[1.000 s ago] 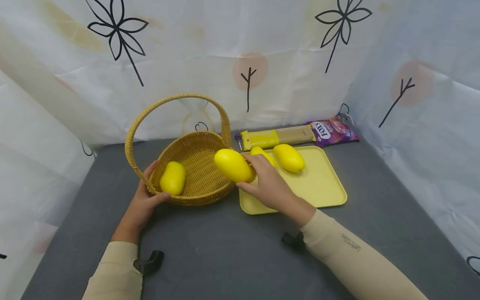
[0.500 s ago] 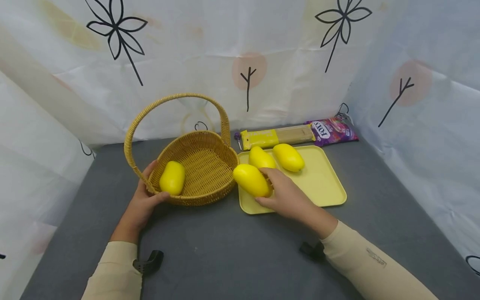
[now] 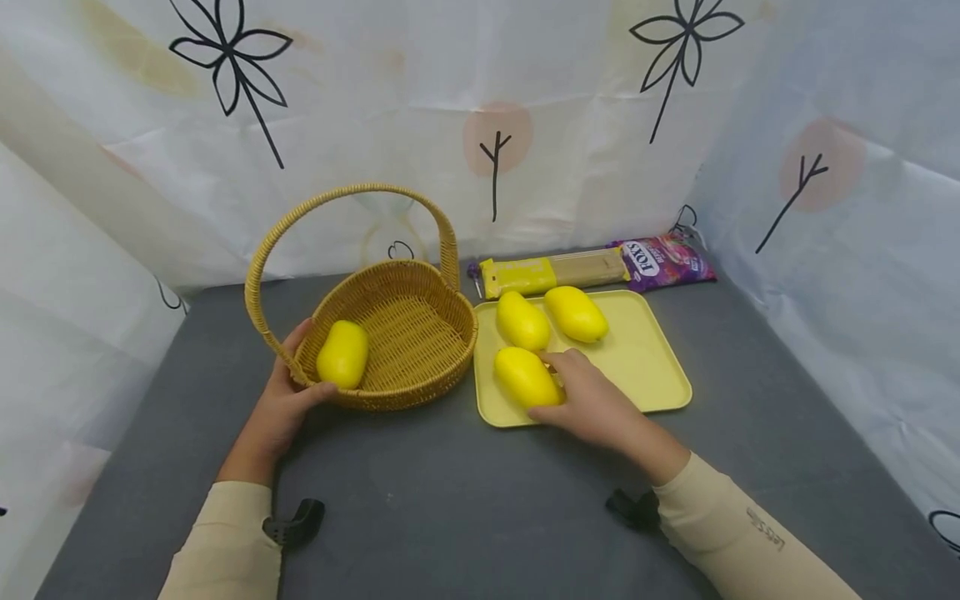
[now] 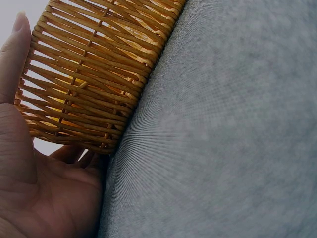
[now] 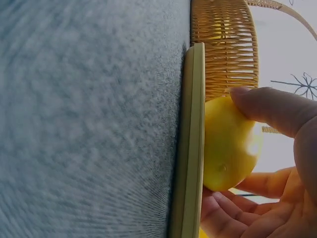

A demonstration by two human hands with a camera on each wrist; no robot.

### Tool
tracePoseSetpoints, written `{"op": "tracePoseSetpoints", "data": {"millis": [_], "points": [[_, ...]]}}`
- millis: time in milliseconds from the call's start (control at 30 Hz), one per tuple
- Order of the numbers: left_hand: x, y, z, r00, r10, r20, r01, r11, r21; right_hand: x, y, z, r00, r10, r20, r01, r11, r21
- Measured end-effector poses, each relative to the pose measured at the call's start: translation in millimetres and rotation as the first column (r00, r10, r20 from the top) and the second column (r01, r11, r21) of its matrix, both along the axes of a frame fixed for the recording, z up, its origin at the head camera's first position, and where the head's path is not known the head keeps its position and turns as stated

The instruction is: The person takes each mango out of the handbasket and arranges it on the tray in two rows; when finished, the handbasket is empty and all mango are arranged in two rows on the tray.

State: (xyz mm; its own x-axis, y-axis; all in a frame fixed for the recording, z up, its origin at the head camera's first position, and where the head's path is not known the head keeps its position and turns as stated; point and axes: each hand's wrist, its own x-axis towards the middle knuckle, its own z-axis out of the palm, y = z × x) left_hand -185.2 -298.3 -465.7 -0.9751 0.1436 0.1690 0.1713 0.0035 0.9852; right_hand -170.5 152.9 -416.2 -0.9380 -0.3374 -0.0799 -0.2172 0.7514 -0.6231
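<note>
My right hand [image 3: 596,408] grips a yellow mango [image 3: 527,377] at the front left of the pale yellow tray [image 3: 652,379]. In the right wrist view the thumb lies on one side of this mango [image 5: 230,144] and the fingers curl round the other, low behind the tray's rim. Two more mangoes, a left one [image 3: 522,321] and a right one [image 3: 576,314], lie behind it on the tray. My left hand [image 3: 281,408] holds the left rim of the wicker basket [image 3: 408,342], thumb over the edge. One mango [image 3: 343,354] lies inside the basket by that hand.
A yellow pack of noodles [image 3: 555,273] and a purple FOX'S candy bag [image 3: 666,262] lie behind the tray against the patterned curtain [image 3: 577,183]. The basket's tall handle [image 3: 352,193] arches over it. Grey cloth [image 3: 450,500] covers the table.
My right hand has carried its mango from beside the basket's right rim rightward and down onto the tray's front left. My left hand keeps its hold on the basket.
</note>
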Motion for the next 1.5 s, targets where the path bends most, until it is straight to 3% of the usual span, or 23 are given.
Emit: {"op": "tracePoseSetpoints", "data": {"millis": [1033, 1500], "points": [[1.4, 1.6, 2.3, 1.0, 0.016, 0.009, -0.015, 0.999, -0.031, 0.7, 7.7, -9.0, 1.0, -0.005, -0.015, 0.003, 0.994, -0.105], [0.7, 0.8, 2.7, 1.0, 0.014, 0.003, -0.013, 0.999, -0.041, 2.7, 5.8, -7.3, 0.999, -0.042, -0.013, 0.041, 0.997, -0.068]]}}
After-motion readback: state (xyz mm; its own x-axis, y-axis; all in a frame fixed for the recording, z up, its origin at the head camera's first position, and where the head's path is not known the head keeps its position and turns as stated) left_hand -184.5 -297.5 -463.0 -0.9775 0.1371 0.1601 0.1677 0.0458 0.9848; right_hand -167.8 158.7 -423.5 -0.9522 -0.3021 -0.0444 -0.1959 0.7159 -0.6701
